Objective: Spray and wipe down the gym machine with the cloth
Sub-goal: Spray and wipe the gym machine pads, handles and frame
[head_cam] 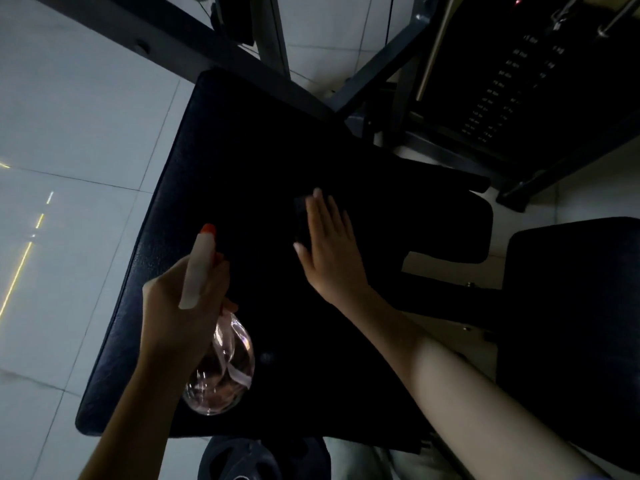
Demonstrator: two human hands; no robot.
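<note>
Two hands are working over the black pad (214, 161) of the gym machine.
The left hand (173, 306) is gripping a clear spray bottle (221, 368) over the pad's near left part, fingers curling round its neck. The right hand (329, 247) is lying flat at the pad's middle, fingers straight and close together, resting on a dark cloth (300, 216) that is barely showing beside them. A weight stack (512, 84) is standing beyond the pad's far right corner.
</note>
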